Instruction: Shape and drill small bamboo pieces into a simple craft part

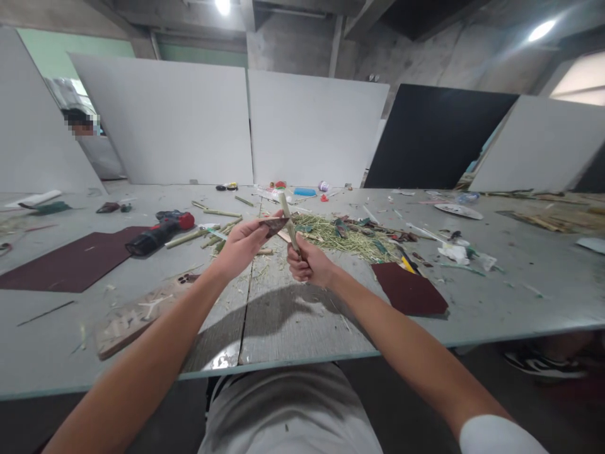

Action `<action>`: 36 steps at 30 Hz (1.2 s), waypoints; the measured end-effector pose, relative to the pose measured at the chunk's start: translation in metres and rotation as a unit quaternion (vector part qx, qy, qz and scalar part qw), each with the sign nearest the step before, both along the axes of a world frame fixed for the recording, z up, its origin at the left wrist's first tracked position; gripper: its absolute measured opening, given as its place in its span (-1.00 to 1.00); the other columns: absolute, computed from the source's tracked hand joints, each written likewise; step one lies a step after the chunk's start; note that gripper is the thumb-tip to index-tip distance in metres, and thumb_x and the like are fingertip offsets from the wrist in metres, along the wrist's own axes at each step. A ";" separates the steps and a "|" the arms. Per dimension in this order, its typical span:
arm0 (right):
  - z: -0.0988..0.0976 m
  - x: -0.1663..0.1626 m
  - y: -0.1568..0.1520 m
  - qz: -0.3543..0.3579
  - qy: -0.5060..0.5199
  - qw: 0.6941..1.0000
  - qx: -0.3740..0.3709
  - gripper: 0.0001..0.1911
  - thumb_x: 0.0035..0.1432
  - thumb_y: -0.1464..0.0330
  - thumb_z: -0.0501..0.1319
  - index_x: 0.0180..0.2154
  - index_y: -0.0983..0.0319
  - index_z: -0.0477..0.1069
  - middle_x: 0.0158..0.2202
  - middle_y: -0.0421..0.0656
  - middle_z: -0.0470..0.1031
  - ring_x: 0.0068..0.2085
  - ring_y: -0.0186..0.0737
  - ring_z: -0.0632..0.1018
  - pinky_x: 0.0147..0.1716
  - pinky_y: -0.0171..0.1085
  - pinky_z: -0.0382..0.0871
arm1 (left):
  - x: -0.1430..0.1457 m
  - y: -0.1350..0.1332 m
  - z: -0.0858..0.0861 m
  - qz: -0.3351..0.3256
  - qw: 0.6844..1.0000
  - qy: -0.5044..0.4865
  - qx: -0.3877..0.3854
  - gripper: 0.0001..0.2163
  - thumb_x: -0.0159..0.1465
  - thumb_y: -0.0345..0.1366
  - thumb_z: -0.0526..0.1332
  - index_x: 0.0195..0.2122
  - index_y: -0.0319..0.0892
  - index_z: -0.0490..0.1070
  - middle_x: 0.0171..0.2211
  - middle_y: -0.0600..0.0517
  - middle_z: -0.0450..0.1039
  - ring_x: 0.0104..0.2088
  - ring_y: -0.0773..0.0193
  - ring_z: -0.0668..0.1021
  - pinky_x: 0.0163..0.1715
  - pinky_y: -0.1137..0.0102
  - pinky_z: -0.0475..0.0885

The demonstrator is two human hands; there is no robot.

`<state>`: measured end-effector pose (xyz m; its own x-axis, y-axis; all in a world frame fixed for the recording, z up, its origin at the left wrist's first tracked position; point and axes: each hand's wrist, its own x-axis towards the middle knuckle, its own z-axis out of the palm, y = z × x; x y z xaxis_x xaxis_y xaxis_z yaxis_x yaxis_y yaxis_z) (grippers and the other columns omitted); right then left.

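My left hand [240, 247] pinches a dark, pointed flat piece [276, 226], its tip lying across a pale green stick. I cannot make out whether the piece is a blade or folded sheet. The fingers of my right hand [312, 262] are wrapped round the lower part of that stick [284, 205], which stands tilted above the table. Just beyond the hands lies a heap of thin green shavings [326, 234], with dark leaf-like scraps on it. Several cut stalks [222, 213] lie to the left of the heap.
A black and red power tool [163, 232] rests on a maroon sheet [70, 258] at left. Nearer is a wooden board [137, 315] with pale pieces. At right lie another maroon sheet [409, 290], a yellow-black cutter [409, 261] and crumpled plastic [454, 253]. Panels [316, 126] line the back.
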<state>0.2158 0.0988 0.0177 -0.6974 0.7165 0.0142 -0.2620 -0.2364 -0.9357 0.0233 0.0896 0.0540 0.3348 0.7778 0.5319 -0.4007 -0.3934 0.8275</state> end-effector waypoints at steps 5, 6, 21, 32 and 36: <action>-0.001 -0.006 -0.001 -0.072 -0.018 0.997 0.037 -0.44 0.20 -0.15 0.05 -0.50 0.19 0.10 -0.70 -0.42 0.00 -0.72 -0.50 -0.05 -0.75 -0.45 -0.10 | 0.002 -0.002 -0.001 -0.014 0.999 0.014 -0.030 -0.79 0.21 -0.25 0.31 -0.16 -0.18 0.61 0.20 -0.09 0.36 0.28 0.00 0.31 0.31 0.14 0.16; -0.001 -0.006 -0.001 -0.079 -0.018 0.996 0.046 -0.44 0.17 -0.15 0.09 -0.50 0.19 0.10 -0.70 -0.42 0.02 -0.72 -0.50 -0.03 -0.75 -0.45 -0.08 | 0.002 -0.002 0.000 -0.012 0.999 0.007 -0.036 -0.79 0.20 -0.26 0.32 -0.17 -0.18 0.61 0.19 -0.09 0.38 0.27 0.00 0.33 0.31 0.14 0.17; 0.004 -0.007 -0.004 -0.160 -0.028 0.982 0.097 -0.55 0.16 -0.06 0.14 -0.45 0.18 0.18 -0.74 -0.46 -0.02 -0.74 -0.50 -0.05 -0.77 -0.43 -0.15 | -0.005 0.007 -0.004 0.038 0.995 -0.036 -0.089 -0.76 0.22 -0.27 0.30 -0.11 -0.26 0.55 0.07 -0.20 0.48 0.13 0.01 0.49 0.25 0.09 0.28; -0.016 -0.012 0.004 -0.248 -0.167 0.909 0.289 -0.56 0.28 -0.05 -0.02 -0.38 0.17 0.25 -0.59 -0.34 0.12 -0.61 -0.40 0.14 -0.63 -0.37 0.00 | 0.003 0.011 -0.011 0.089 0.987 -0.018 -0.132 -0.80 0.19 -0.29 0.28 -0.20 -0.25 0.56 -0.13 -0.09 0.57 -0.07 0.22 0.57 0.20 0.19 0.33; -0.022 -0.016 0.006 -0.236 -0.180 0.910 0.291 -0.53 0.30 -0.05 -0.05 -0.45 0.16 0.16 -0.56 -0.30 0.17 -0.57 -0.37 0.18 -0.60 -0.34 0.02 | 0.005 0.011 -0.011 0.087 0.990 -0.009 -0.115 -0.79 0.16 -0.28 0.30 -0.20 -0.23 0.57 -0.13 -0.07 0.57 -0.09 0.22 0.57 0.19 0.18 0.32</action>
<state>0.2002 0.1048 -0.0047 -0.3482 0.8814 0.3193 0.1416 0.3862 -0.9115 0.0285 0.1005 0.0435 0.1780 0.9241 0.3382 -0.3588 -0.2591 0.8967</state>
